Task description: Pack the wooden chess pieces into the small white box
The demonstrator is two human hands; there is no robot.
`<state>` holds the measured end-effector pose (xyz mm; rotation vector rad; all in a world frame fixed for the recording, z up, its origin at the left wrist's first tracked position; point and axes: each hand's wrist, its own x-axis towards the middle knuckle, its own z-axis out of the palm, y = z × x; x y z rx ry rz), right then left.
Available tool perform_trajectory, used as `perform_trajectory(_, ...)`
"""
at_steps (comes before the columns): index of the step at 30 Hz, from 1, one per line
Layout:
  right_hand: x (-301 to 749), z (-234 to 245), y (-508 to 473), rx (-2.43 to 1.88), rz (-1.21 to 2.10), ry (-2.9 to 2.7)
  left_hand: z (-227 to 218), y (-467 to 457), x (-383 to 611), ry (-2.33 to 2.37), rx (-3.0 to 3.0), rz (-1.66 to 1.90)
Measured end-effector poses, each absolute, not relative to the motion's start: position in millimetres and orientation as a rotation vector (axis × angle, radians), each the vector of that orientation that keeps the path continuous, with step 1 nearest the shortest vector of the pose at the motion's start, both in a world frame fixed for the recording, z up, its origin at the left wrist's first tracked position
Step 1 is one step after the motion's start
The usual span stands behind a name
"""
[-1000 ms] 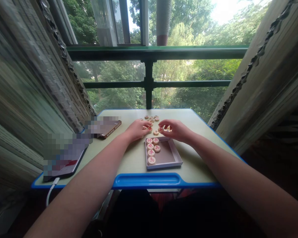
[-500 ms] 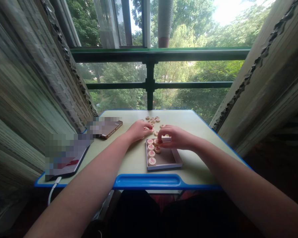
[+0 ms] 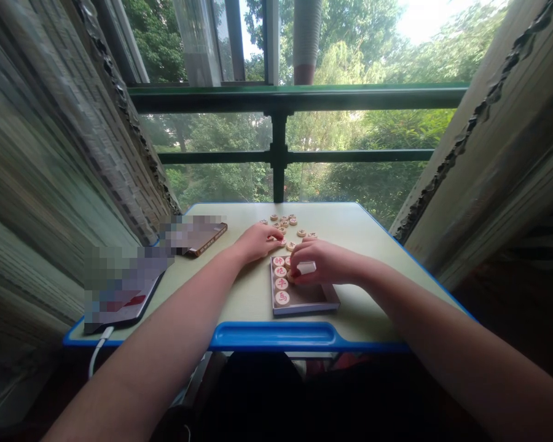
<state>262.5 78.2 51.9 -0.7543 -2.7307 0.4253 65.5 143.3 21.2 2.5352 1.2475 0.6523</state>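
A shallow open box (image 3: 313, 301) lies on the table, with round wooden xiangqi pieces marked in red standing in it. Down its left side runs a column of pieces, among them one at the near corner (image 3: 282, 298). My right hand (image 3: 329, 261) is over the box, fingertips closed on a xiangqi piece beside that column; the fingers hide most of it. Beyond the box, my left hand (image 3: 257, 241) rests on the table with thumb and fingers pinched around a xiangqi piece (image 3: 282, 243). Loose pieces, such as one near my right knuckles (image 3: 301, 233), are scattered past both hands.
A box lid (image 3: 207, 239) lies at the table's left, beside a blurred tablet-like device (image 3: 150, 301) with a white cable (image 3: 99, 350). The table (image 3: 239, 301) has a blue rim and a blue front trough (image 3: 276, 334). Curtains and a green railing (image 3: 350, 98) surround it.
My right hand has shifted slightly toward me and lower within the box, from the second row's far end to the spot below. My left hand stays nearly still.
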Motion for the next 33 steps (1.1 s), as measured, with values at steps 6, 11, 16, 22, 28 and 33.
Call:
perform_trajectory(6,262,50,79,-0.765,0.404,-2.716,18,146,65,1.249,2.576,0.642)
perform_trajectory(11,261,49,79,-0.794,0.434,-2.724,17,147,66,1.245,2.594,0.648)
perform_trajectory(16,265,56,75,-0.918,0.497,-2.716,17,146,65,1.259,2.588,0.640)
perform_trajectory(22,273,71,70,-1.159,0.596,-2.800,17,145,63,1.274,2.565,0.651)
perform_trajectory(28,272,70,71,-1.167,0.546,-2.811,17,146,64,1.266,2.592,0.621)
perform_trajectory(33,268,52,82,-0.994,0.246,-2.594,18,145,66,1.246,2.627,0.606)
